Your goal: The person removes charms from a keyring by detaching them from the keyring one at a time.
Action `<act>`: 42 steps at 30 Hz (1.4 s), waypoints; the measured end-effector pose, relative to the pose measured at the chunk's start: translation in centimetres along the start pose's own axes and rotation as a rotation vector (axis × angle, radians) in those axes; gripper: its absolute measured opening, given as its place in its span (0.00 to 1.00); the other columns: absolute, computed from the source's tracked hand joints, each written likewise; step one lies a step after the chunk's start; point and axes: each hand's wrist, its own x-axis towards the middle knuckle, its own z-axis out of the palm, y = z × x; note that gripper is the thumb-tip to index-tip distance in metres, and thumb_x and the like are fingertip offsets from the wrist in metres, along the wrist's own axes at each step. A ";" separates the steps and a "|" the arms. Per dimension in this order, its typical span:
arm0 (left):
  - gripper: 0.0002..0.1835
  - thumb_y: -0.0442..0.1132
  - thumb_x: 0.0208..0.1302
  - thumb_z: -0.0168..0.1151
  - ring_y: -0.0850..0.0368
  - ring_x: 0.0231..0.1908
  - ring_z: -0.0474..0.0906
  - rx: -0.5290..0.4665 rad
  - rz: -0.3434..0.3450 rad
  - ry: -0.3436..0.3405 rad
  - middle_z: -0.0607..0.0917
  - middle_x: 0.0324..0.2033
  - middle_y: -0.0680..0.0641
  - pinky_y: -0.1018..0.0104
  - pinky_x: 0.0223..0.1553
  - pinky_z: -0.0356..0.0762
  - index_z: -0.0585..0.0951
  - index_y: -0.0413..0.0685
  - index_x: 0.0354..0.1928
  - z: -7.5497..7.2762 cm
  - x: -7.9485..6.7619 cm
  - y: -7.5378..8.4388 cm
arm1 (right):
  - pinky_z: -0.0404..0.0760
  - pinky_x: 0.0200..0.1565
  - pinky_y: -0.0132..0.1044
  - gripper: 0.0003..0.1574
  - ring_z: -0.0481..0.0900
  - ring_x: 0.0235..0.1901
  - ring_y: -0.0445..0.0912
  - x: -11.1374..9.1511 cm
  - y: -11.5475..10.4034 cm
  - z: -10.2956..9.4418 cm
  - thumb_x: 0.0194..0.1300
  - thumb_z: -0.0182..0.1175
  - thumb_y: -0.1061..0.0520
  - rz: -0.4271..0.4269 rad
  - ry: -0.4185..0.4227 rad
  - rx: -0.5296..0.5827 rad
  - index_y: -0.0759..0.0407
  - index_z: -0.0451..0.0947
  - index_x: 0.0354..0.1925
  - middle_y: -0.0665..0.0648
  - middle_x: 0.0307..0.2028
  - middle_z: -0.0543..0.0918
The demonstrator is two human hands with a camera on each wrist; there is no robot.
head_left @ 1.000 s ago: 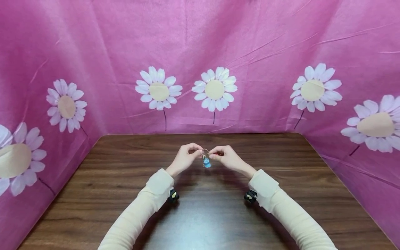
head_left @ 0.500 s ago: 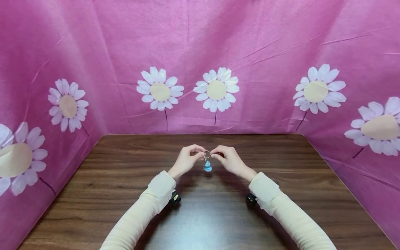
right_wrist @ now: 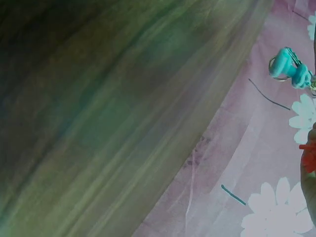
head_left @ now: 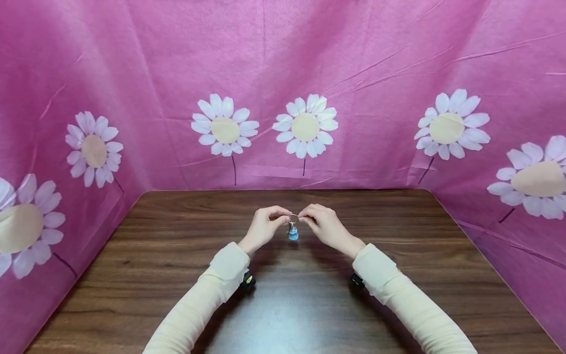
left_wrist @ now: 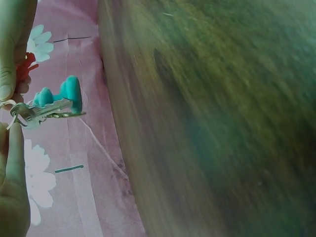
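Note:
A key ring (head_left: pixel 294 215) is pinched from both sides, over the far middle of the table. At its left edge, the thumb and fingers of my left hand (head_left: pixel 265 226) hold it. My right hand (head_left: pixel 327 226) pinches the opposite edge. From the ring dangles a small light-blue figure-shaped charm (head_left: pixel 294 234), teal in the left wrist view. Beside the charm hang metal keys (left_wrist: pixel 49 109). A small red piece (left_wrist: pixel 24 67) shows between the right hand's fingers; its shape is mostly hidden by them.
The dark wood-grain table (head_left: pixel 292 295) spreads beneath both forearms. Pink cloth (head_left: pixel 362 49) printed with white daisies stands up behind it and along both sides. A small black camera (head_left: pixel 248 281) sits under the left cuff, another (head_left: pixel 357 281) under the right.
The hands have shifted slightly right, and the ring now shows more fully between the fingertips. The red piece, visible earlier at the right fingers, is hidden in the head view.

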 end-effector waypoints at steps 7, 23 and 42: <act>0.07 0.25 0.58 0.57 0.40 0.34 0.82 0.027 0.029 -0.033 0.83 0.33 0.32 0.62 0.37 0.81 0.80 0.26 0.37 0.0 -0.1 0.5 | 0.78 0.37 0.33 0.03 0.77 0.33 0.42 0.1 0.0 -0.5 0.56 0.62 0.63 -0.085 -0.035 -0.068 0.59 0.79 0.32 0.51 0.30 0.81; 0.07 0.24 0.57 0.57 0.40 0.32 0.82 0.100 0.042 -0.136 0.83 0.33 0.32 0.60 0.35 0.82 0.81 0.26 0.36 0.4 -0.1 0.1 | 0.78 0.38 0.32 0.03 0.76 0.33 0.42 0.1 -0.4 -0.7 0.55 0.62 0.64 -0.151 -0.068 -0.097 0.59 0.78 0.32 0.51 0.29 0.80; 0.05 0.29 0.57 0.59 0.56 0.33 0.82 0.232 0.124 -0.130 0.85 0.32 0.43 0.74 0.36 0.78 0.83 0.39 0.34 1.1 0.5 -3.0 | 0.78 0.34 0.34 0.03 0.78 0.30 0.41 0.1 -0.9 -1.0 0.58 0.61 0.59 0.049 -0.212 -0.025 0.59 0.79 0.31 0.49 0.28 0.81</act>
